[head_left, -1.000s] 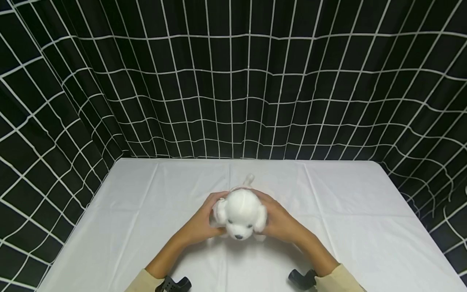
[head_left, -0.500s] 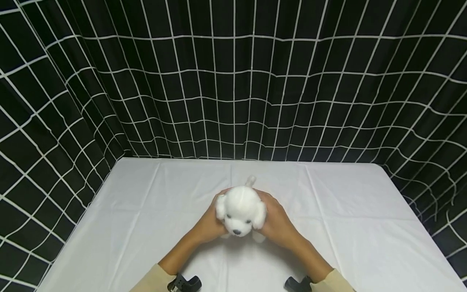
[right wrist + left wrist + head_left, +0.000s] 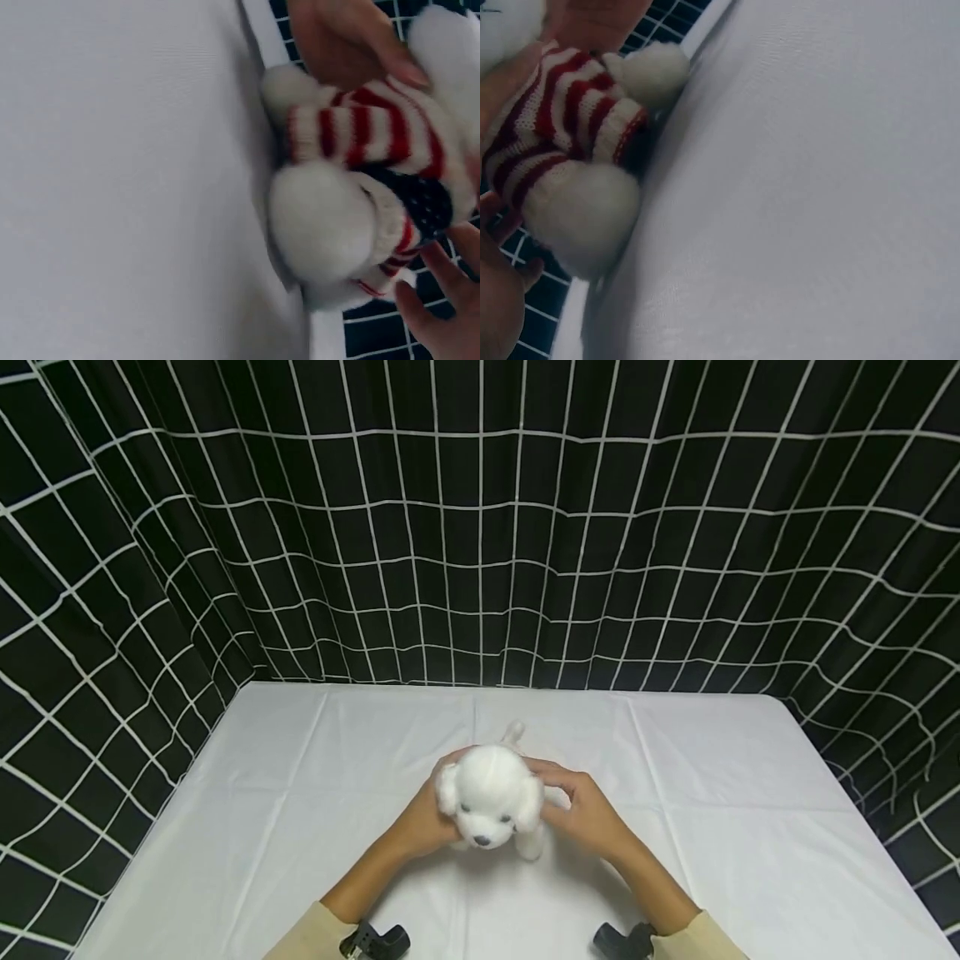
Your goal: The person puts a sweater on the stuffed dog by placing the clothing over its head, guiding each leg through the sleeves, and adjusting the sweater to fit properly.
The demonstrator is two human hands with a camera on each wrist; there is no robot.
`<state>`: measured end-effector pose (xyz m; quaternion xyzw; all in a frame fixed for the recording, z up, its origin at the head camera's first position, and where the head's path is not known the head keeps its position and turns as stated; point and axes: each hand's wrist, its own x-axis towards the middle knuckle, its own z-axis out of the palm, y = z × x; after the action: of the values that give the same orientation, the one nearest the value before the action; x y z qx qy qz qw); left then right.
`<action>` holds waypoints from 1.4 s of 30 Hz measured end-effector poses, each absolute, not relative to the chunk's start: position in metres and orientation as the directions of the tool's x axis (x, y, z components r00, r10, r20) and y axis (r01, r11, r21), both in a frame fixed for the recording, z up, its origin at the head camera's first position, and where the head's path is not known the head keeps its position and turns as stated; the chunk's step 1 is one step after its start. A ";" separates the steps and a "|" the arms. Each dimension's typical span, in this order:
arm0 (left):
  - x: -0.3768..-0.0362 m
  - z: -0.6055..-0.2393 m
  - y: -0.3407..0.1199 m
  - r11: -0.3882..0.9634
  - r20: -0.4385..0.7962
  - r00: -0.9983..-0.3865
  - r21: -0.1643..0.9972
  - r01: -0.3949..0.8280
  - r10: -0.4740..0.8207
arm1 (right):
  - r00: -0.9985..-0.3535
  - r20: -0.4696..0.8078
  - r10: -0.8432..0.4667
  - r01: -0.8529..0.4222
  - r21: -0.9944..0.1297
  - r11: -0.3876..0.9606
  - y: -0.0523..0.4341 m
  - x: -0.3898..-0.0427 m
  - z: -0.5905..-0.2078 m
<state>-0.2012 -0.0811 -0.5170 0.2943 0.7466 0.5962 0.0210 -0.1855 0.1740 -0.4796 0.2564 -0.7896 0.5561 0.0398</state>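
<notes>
A white plush puppy [image 3: 491, 797] sits a little nearer than the middle of the tabletop [image 3: 300, 793], its face with dark eyes and a black nose turned toward the near edge and its small tail poking up on the far side. The wrist views show that it wears a knitted sweater [image 3: 562, 112] in red and white stripes, with fluffy white paws sticking out of the sleeves and a dark dotted patch on its front in the right wrist view. The left hand [image 3: 422, 821] cups the toy's left side, fingers curled round its body just behind the ear. The right hand [image 3: 588, 814] holds the right side, with its fingers bent toward the toy's flank and back; in the right wrist view its fingertips [image 3: 420, 262] lie against the sweater while the other hand's thumb presses on the striped knit from the far side. Both forearms come in from the near edge in pale beige sleeves [image 3: 315, 935], each with a black camera mount [image 3: 375, 941] at the wrist. The tabletop is covered in a white cloth with faint creases. Behind it and along both sides hangs a black curtain [image 3: 480, 527] with a white grid pattern.
</notes>
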 end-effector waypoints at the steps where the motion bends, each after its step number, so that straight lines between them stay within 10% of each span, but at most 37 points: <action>1: -0.202 -0.517 -0.081 0.106 0.338 -0.819 0.897 0.430 0.463 | -0.873 0.351 -0.339 -0.442 -0.862 0.247 0.174 -0.187 -0.478; 11: -0.204 -0.518 -0.076 0.164 0.441 -0.818 0.835 0.524 0.370 | -0.863 0.361 -0.355 -0.494 -0.753 0.435 0.155 -0.212 -0.463; 19: -0.205 -0.514 -0.075 0.355 0.542 -0.770 0.685 0.637 0.335 | -0.922 0.155 -0.354 -0.223 -0.961 0.161 0.160 -0.213 -0.458; 29: -0.198 -0.517 -0.092 0.278 0.374 -0.811 0.804 0.525 0.451 | -0.760 0.276 -0.589 -0.477 -0.852 0.216 0.186 -0.200 -0.471; 42: -0.194 -0.516 -0.079 0.204 0.293 -0.866 0.894 0.399 0.405 | -0.821 0.387 -0.421 -0.547 -0.746 0.380 0.170 -0.188 -0.487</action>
<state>-0.1936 -0.0795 -0.5155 0.2591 0.7760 0.5751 0.0029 -0.1883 0.1696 -0.4872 0.2921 -0.8281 0.4738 0.0664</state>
